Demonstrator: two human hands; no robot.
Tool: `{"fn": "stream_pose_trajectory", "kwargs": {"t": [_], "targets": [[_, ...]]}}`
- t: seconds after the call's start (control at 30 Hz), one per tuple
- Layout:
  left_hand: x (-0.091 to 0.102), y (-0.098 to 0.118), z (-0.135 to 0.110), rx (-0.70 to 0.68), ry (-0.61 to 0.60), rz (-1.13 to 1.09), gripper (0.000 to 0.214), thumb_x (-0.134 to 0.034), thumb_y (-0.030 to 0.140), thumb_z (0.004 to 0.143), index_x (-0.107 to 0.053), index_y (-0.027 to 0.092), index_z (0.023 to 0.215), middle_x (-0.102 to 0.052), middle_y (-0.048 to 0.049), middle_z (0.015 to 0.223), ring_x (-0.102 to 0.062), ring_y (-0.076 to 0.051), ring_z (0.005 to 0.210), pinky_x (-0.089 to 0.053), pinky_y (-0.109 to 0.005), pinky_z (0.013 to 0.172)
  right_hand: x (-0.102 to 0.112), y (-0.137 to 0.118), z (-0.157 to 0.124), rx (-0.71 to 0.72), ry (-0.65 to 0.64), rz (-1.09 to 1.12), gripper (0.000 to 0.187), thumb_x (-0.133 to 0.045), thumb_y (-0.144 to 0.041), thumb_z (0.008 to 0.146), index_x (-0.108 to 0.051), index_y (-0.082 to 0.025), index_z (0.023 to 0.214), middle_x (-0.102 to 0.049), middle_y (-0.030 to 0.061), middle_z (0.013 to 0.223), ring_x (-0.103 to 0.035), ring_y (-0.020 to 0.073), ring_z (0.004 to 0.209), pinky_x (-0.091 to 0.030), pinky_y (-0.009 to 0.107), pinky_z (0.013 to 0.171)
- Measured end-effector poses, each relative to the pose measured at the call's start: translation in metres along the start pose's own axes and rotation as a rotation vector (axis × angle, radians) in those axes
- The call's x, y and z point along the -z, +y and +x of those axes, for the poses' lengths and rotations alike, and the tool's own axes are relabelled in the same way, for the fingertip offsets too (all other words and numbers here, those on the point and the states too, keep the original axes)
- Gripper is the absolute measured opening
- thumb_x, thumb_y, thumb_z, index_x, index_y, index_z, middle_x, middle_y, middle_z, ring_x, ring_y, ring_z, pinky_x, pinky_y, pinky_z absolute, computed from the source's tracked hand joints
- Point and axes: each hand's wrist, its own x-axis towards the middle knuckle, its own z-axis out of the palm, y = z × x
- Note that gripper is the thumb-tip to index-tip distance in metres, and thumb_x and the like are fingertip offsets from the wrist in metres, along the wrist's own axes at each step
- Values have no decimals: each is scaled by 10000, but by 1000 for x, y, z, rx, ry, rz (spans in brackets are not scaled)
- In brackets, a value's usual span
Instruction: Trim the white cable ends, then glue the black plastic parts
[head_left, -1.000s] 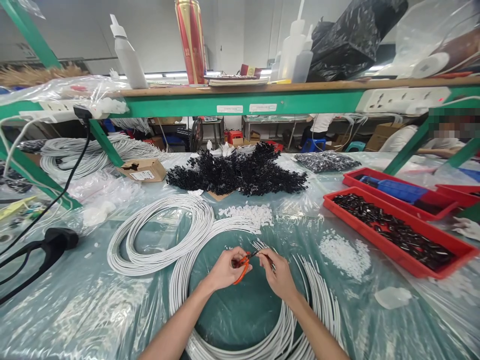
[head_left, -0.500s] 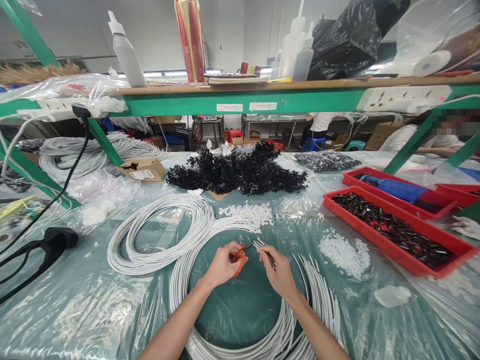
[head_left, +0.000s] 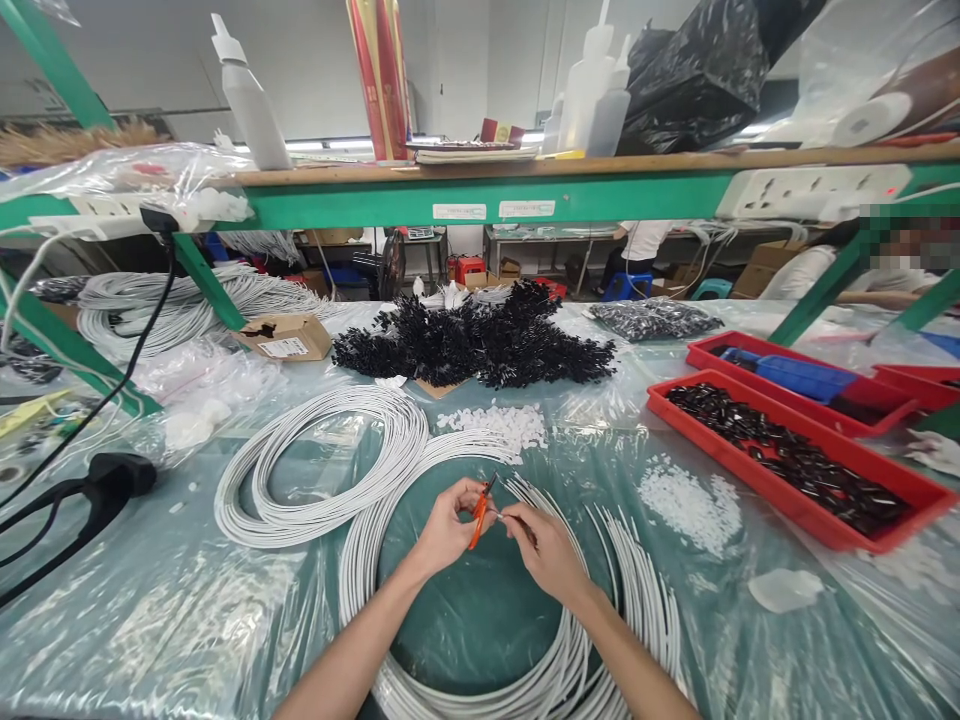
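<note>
My left hand (head_left: pixel 450 525) is closed around a pair of orange-handled snips (head_left: pixel 481 518), their dark tips pointing up and away. Close beside it, my right hand (head_left: pixel 551 555) pinches the end of a thin cable, which reaches toward the fingers of my left hand; the fingers partly hide it. Both hands are over the middle of a large coil of white cables (head_left: pixel 360 570). Loose cable ends (head_left: pixel 536 490) fan out just behind my right hand, and another bunch of ends (head_left: pixel 630 545) lies to its right.
A second cable coil (head_left: pixel 247 480) lies left. Behind are small white pieces (head_left: pixel 517 425) and a heap of black-tipped parts (head_left: pixel 472 340). Right stand a red tray (head_left: pixel 817 520) of dark pieces and another white pile (head_left: pixel 690 505). A green shelf beam (head_left: pixel 585 205) crosses above the table.
My right hand has drawn back from the fanned cable ends and moved left, close to my left hand. The snips have turned more upright in my left hand.
</note>
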Motion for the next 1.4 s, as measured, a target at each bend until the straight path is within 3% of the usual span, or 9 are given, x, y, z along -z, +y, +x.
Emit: {"fn": "stream_pose_trajectory", "kwargs": {"t": [0.13,0.27,0.43,0.6,0.9,1.17,1.4], "targets": [[1,5,-1,47,-61,-119,426,-882,413,768,-596,135,918,-666,-28,798,-592,-113,687,-480,-232,676,2,-3,0,-49,-66,130,337,-435,-411,1070,-569,-227,821,-550,12,673,-503,176,604,-351,299,598],[2,14,-2,99,-140,-259,458,-928,397,717,-580,129,845,-654,-26,729,-588,-109,610,-476,-232,622,-1,-4,2,-117,-162,308,438,-404,-548,1066,-568,-218,830,-491,-14,607,-468,152,533,-384,269,535],[1,18,-2,120,-135,-308,471,-963,348,659,-587,122,831,-659,-27,711,-589,-108,593,-473,-226,604,0,-7,4,-160,-196,393,460,-439,-605,1038,-560,-214,827,-497,-21,603,-458,138,518,-395,250,510],[-1,17,0,131,-75,-320,494,-985,284,608,-580,125,840,-620,10,695,-546,-82,578,-452,-207,586,1,-11,4,-136,-119,298,370,-490,-464,1042,-565,-205,789,-579,10,704,-540,151,646,-419,260,616],[-6,10,3,157,21,-307,492,-971,293,606,-582,121,854,-607,19,678,-511,-68,572,-435,-201,577,-3,-4,-1,-46,-3,24,216,-508,-299,1030,-591,-210,853,-641,13,736,-522,151,594,-369,265,573],[-8,3,5,152,51,-296,531,-979,375,599,-577,131,845,-576,28,654,-491,-68,560,-424,-208,572,-7,2,-3,80,89,-150,169,-500,-241,1041,-596,-215,905,-661,39,821,-623,190,715,-414,293,641],[-7,-4,4,113,62,-272,542,-940,478,665,-579,137,882,-616,4,740,-542,-80,634,-458,-208,631,-7,3,-2,95,99,-167,217,-494,-262,1061,-578,-217,866,-642,13,751,-572,161,610,-387,275,567]]}}
